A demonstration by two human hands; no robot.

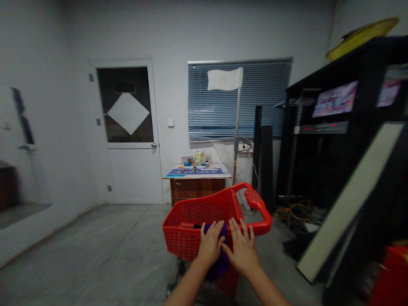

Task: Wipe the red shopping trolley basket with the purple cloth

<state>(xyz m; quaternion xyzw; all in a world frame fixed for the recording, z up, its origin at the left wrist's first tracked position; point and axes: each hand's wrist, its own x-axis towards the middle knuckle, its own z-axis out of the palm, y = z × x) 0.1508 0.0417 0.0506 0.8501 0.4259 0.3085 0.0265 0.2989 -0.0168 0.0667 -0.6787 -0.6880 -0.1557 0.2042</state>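
Observation:
A red plastic shopping cart (181, 240) stands in front of me, its red handle (259, 206) toward the right. Purple cloth (218, 270) hangs over the near rim of its basket. My left hand (211, 243) lies on the cloth with its fingers apart. Beside it, my right hand (242, 248) rests against the near rim at the cloth's right edge, fingers spread. The two thumbs are close together over the cloth. Something dark, partly hidden, shows inside the basket just behind my left hand.
A small desk (197, 185) with bottles and a blue printed sheet stands behind the cart. At right, a long pale board (350, 204) leans near a black rack (366, 63), with cables (296, 210) on the floor. A white door (134, 174) is at left.

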